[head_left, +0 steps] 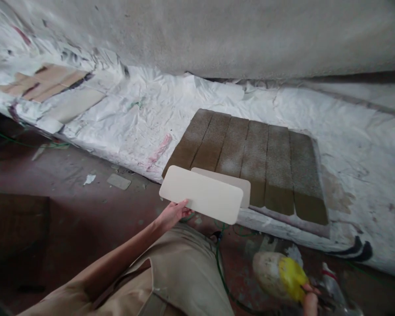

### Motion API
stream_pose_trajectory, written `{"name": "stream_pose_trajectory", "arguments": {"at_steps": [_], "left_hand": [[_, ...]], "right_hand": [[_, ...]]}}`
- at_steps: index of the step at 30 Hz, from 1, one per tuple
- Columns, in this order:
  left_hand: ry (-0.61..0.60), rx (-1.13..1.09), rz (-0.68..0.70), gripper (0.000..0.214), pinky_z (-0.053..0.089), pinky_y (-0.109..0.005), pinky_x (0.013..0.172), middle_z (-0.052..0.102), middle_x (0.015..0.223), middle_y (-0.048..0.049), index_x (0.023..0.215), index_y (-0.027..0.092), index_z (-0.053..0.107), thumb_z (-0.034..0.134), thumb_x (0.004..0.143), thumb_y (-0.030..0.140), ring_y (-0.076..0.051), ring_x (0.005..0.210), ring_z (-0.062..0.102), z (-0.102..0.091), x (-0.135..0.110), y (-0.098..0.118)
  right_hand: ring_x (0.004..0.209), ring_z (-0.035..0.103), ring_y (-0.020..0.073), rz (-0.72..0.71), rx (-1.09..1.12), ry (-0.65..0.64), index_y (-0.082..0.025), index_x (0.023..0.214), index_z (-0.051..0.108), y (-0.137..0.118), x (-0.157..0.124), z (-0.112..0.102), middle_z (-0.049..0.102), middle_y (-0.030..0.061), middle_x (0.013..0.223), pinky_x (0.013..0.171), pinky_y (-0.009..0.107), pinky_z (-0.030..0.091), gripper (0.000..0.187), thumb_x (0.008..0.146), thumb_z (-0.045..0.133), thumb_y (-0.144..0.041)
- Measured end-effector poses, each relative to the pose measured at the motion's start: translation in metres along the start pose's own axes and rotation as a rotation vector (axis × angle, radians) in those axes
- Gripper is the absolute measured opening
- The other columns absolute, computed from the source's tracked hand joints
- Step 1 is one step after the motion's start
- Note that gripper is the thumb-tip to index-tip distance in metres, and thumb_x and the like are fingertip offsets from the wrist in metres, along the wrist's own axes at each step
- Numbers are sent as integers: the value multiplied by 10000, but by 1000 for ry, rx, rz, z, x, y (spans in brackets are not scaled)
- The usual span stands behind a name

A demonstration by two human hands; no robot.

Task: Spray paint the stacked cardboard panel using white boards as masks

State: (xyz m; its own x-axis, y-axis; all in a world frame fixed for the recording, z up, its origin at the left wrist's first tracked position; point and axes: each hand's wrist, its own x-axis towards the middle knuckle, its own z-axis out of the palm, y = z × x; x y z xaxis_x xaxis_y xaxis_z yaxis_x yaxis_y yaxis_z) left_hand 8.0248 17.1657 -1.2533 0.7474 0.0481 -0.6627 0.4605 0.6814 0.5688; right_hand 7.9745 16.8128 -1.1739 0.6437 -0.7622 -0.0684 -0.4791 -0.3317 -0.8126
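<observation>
My left hand [173, 213] pinches the near edge of a cream rounded rectangular panel [200, 194] and holds it flat over the near left corner of a row of brown speckled planks [250, 153]. A second pale panel [237, 181] shows just behind the first; whether I hold it too I cannot tell. At the bottom right my right hand [310, 298] is mostly out of frame; its fingers grip a spray gun with a yellow and off-white cup [279, 274].
The planks lie on crumpled white sheeting [134, 118] spread below a grey wall [217, 35]. Cardboard pieces [42, 81] lie at the far left. A green hose [220, 267] runs across the dark red floor [69, 197] near my knee.
</observation>
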Motion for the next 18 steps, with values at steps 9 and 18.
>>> {"name": "stream_pose_trajectory", "arguments": {"at_steps": [9,18], "left_hand": [[105,-103,-12,221,518,-237,541,701,736,-68,883,96,644,771,731,193,-154,597,648,-80,33,49],[95,-103,-73,224,509,-225,530,717,791,-73,924,95,654,758,736,155,-144,590,650,-94,61,59]], "right_hand": [[1234,470,405,-339,-128,-167,-195,841,684,-47,-51,27,664,100,1064,994,577,403,228,688,674,-364],[1224,494,348,-343,-129,-177,-213,958,679,-56,-78,42,652,81,1121,990,520,423,296,722,651,-389]]}}
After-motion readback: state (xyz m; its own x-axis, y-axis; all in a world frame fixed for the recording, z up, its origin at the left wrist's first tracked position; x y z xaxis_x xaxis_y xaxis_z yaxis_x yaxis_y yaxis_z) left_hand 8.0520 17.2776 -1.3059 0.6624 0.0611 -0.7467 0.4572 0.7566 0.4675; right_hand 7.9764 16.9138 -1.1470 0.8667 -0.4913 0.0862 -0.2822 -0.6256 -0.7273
